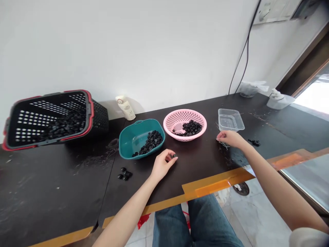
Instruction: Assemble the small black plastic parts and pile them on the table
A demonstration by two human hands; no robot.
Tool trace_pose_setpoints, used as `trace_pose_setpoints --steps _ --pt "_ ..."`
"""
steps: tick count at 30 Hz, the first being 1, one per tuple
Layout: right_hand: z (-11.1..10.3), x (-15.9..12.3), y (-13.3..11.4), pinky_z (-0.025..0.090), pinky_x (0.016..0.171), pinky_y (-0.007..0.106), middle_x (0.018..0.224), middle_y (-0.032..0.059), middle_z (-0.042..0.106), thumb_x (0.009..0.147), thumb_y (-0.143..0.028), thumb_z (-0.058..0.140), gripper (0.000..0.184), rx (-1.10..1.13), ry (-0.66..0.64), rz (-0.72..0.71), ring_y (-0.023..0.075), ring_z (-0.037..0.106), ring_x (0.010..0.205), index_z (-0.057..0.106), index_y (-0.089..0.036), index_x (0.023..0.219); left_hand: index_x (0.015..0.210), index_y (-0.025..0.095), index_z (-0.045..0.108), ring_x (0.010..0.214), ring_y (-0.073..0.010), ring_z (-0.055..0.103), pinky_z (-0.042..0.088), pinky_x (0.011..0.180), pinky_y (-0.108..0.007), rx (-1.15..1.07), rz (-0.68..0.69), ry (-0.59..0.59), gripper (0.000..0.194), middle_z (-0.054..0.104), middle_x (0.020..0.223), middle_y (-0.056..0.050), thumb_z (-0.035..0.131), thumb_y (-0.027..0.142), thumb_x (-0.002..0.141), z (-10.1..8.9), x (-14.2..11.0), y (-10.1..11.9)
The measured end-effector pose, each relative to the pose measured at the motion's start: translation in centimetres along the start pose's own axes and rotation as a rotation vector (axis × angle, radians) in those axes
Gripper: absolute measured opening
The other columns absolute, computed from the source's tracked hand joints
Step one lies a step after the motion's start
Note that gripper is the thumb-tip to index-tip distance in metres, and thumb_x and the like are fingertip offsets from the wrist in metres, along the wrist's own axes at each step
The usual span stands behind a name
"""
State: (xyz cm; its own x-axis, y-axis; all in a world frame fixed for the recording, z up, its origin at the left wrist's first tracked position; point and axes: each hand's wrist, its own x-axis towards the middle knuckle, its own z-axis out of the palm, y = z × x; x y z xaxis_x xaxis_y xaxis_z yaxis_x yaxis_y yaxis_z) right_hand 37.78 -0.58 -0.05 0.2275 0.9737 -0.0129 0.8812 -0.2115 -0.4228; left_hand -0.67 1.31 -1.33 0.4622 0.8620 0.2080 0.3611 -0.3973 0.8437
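Above the dark table [51,192], left hand [161,165] pinching a black fitting [174,155], right hand [231,139] curled, grip unclear.

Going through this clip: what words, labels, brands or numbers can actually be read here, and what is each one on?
Nothing can be read: the white plastic squeeze tube by the wall has printed lines too small and blurred to read, and the pale rectangular sheet on the wall at upper right is too blurred as well.
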Motion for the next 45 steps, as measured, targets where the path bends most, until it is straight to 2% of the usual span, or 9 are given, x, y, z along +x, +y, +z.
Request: trace_pose_setpoints --steps 5,9,15,18,21,25,28,34,45 --pt "0.7 1.0 0.1 0.038 0.053 0.024 0.066 0.0010 0.068 0.068 -0.032 0.065 0.011 -0.050 -0.056 0.013 0.0156 0.060 0.058 0.069 -0.022 0.068 0.092 0.020 0.061 0.065 -0.0113 0.057 0.048 0.063 -0.023 0.090 0.060 0.047 0.014 0.061 0.079 0.000 0.060 0.032 0.084 0.1 -0.5 0.6" --pt "0.6 1.8 0.3 0.039 0.053 0.026 0.068 0.0027 0.068 0.065 -0.039 0.070 0.021 -0.060 -0.069 0.054 0.0176 0.060 0.060 0.068 -0.020 0.073 0.101 0.021 0.061 0.068 -0.0119 0.059 0.049 0.064 -0.023 0.127 0.123 0.048 0.017 0.062 0.085 -0.002 0.055 0.030 0.088 0.2 -0.9 1.1" --pt "-0.2 1.8 -0.1 0.041 0.056 0.028 0.063 0.0036 0.065 0.071 -0.033 0.066 0.015 0.045 -0.165 0.027 0.0174 0.058 0.059 0.066 -0.019 0.067 0.107 0.022 0.061 0.071 -0.0116 0.060 0.052 0.070 -0.025 0.105 0.199 0.070 0.020 0.064 0.093 -0.004 0.051 0.028 0.090 0.1 -1.2 1.6" --pt "-0.9 -0.1 -3.1 0.041 0.055 0.026 0.072 0.0035 0.065 0.079 -0.045 0.059 0.026 0.216 -0.188 -0.070 0.0149 0.055 0.062 0.066 -0.020 0.082 0.112 0.023 0.059 0.070 -0.0115 0.060 0.053 0.072 -0.026 0.044 0.173 0.099 0.025 0.065 0.097 -0.005 0.054 0.029 0.089 0.3 -1.3 1.6" --pt "-0.7 -2.8 -8.5 0.037 0.050 0.023 0.081 0.0035 0.064 0.083 -0.049 0.057 0.031 0.651 -0.244 -0.192 0.0103 0.046 0.055 0.062 -0.020 0.091 0.104 0.022 0.061 0.068 -0.0117 0.061 0.053 0.071 -0.026 -0.014 0.134 0.147 0.021 0.066 0.090 -0.003 0.061 0.032 0.085 0.5 -1.3 1.6" --pt "2.2 -4.8 -16.0 0.040 0.054 0.024 0.077 0.0019 0.062 0.083 -0.043 0.059 0.024 0.938 -0.280 -0.343 0.0103 0.045 0.057 0.063 -0.020 0.085 0.091 0.021 0.064 0.063 -0.0117 0.059 0.051 0.068 -0.026 -0.001 0.147 0.254 0.016 0.063 0.077 -0.001 0.064 0.034 0.082 0.4 -1.5 1.6" --pt "5.0 -4.9 -18.9 0.047 0.070 0.029 0.084 0.0028 0.061 0.082 -0.041 0.062 0.020 1.049 -0.245 -0.465 0.0145 0.054 0.072 0.062 -0.021 0.082 0.093 0.021 0.063 0.065 -0.0115 0.059 0.051 0.067 -0.026 -0.005 0.171 0.318 0.015 0.065 0.081 -0.001 0.065 0.032 0.083 0.1 -1.7 1.7" --pt "7.8 -5.4 -19.2 0.047 0.073 0.029 0.085 0.0020 0.054 0.083 -0.038 0.063 0.016 1.133 -0.174 -0.479 0.0161 0.054 0.079 0.061 -0.022 0.081 0.095 0.022 0.064 0.065 -0.0119 0.060 0.052 0.066 -0.026 -0.014 0.175 0.327 0.016 0.066 0.080 -0.001 0.065 0.032 0.083 0.3 -1.8 1.6" --pt "7.8 -6.1 -18.8 0.043 0.072 0.030 0.087 0.0029 0.052 0.090 -0.029 0.056 0.009 0.989 -0.056 -0.591 0.0162 0.051 0.079 0.058 -0.022 0.086 0.094 0.018 0.064 0.061 -0.0092 0.059 0.050 0.062 -0.022 0.012 0.271 0.364 0.016 0.065 0.076 0.000 0.068 0.028 0.081 0.5 -1.7 1.5"
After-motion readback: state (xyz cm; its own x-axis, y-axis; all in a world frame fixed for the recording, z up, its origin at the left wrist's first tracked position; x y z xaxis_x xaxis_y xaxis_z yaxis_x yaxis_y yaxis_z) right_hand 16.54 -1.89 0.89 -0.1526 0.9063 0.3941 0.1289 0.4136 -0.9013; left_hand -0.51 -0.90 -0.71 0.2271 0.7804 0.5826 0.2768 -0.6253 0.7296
